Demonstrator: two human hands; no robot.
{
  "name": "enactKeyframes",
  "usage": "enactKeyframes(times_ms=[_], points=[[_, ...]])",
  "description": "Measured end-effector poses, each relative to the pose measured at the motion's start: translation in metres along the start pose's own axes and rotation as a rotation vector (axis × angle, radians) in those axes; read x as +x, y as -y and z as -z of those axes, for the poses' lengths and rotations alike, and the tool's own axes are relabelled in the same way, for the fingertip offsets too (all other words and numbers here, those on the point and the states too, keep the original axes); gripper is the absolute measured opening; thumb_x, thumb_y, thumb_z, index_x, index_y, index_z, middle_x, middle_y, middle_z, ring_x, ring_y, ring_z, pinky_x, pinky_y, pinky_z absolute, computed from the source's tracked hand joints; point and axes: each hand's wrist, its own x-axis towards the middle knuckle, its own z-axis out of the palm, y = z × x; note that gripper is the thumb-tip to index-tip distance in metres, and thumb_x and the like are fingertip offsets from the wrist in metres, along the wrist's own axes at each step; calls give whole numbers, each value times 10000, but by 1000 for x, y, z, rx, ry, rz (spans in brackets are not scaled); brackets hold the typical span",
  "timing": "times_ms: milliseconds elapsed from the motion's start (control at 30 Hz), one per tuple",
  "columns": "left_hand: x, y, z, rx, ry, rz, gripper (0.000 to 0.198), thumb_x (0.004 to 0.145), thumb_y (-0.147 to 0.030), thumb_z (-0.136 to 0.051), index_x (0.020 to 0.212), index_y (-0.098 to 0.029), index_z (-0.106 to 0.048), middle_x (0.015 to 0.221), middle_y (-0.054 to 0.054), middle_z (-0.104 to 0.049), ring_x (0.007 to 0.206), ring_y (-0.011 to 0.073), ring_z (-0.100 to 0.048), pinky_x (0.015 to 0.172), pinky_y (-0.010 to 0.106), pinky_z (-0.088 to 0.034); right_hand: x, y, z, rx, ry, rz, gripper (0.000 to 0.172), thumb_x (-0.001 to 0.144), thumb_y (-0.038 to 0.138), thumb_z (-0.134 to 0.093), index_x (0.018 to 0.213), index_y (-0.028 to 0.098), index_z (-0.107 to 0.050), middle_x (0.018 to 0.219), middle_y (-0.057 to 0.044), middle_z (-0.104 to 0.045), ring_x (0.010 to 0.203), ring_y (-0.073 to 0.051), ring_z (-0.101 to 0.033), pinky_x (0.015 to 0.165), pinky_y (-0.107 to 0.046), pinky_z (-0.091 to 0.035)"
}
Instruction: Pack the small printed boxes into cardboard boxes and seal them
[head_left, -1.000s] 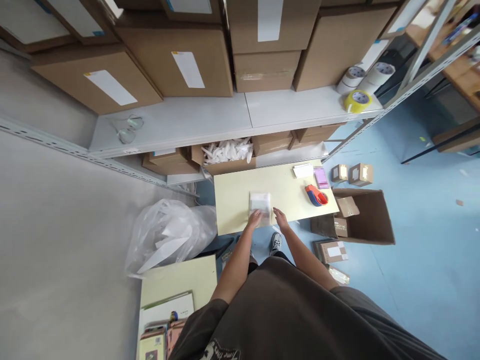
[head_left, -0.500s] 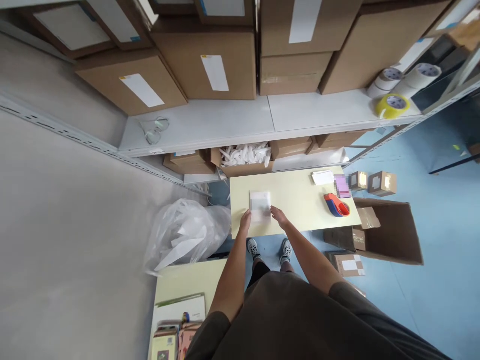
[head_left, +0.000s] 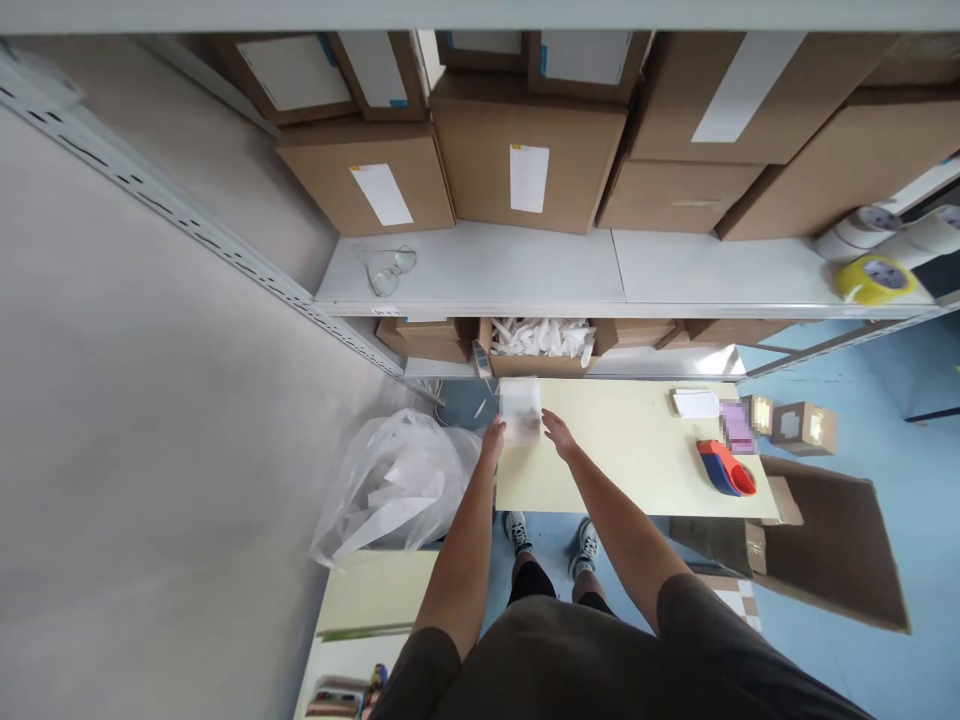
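A flat rectangular packet in whitish translucent wrap (head_left: 520,408) is over the left end of the cream table (head_left: 600,470), reaching to the table's left and far edges. My left hand (head_left: 493,441) grips its lower left edge, with the fingertips partly hidden. Close beside the packet's right edge, my right hand (head_left: 558,434) is open, fingers extended. Whether those fingertips touch the packet I cannot tell.
On the table's right lie a red and blue tape dispenser (head_left: 726,467), white cards (head_left: 695,403) and a purple item (head_left: 737,426). A plastic bag of scraps (head_left: 401,490) sits left. Cartons and tape rolls (head_left: 874,280) stand on the shelf ahead.
The view has shifted, so the table appears lower and farther right. Relative to the table, both hands and the packet have moved left and toward the far edge.
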Motion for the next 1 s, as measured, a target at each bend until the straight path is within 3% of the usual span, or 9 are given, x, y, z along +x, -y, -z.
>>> enactKeyframes(times_ms=[133, 367, 600, 767, 1000], points=[[-30, -18, 17, -144, -55, -10, 505, 980, -366, -640, 1430, -138, -665, 1542, 167, -622, 1498, 348, -504, 1246, 413, -369, -27, 20, 6, -61, -49, 147, 680, 778, 575, -778, 1389, 282, -727, 1554, -115, -626, 1441, -377, -564, 1194, -548, -456], [-86, -63, 51, -268, -214, -184, 535, 953, -535, -669, 1408, -255, -691, 1590, 132, -583, 1520, 327, -486, 1262, 422, -359, -71, 61, 18, -203, -14, 409, 712, 801, 587, -716, 1432, 261, -678, 1562, -132, -611, 1405, -377, -592, 1164, -552, -490], [-167, -100, 50, -307, -334, -290, 604, 944, -539, -706, 1446, -205, -678, 1581, 176, -579, 1495, 374, -505, 1258, 513, -373, -103, 103, 22, -301, 163, 570, 678, 863, 572, -671, 1477, 286, -640, 1565, -120, -603, 1416, -381, -583, 1091, -548, -554], [-225, -93, 29, -301, -462, -299, 564, 980, -452, -659, 1494, -219, -650, 1537, 151, -622, 1461, 323, -545, 1263, 478, -366, -121, 109, 28, -338, 345, 636, 690, 880, 564, -667, 1516, 305, -604, 1591, -112, -578, 1417, -361, -579, 1087, -544, -560], [-299, -48, 5, -276, -659, -225, 553, 982, -423, -647, 1494, -215, -649, 1574, 116, -604, 1495, 310, -508, 1268, 466, -361, -157, 87, 37, -412, 527, 576, 669, 894, 518, -670, 1523, 303, -599, 1601, -111, -568, 1439, -358, -561, 1137, -562, -530]])
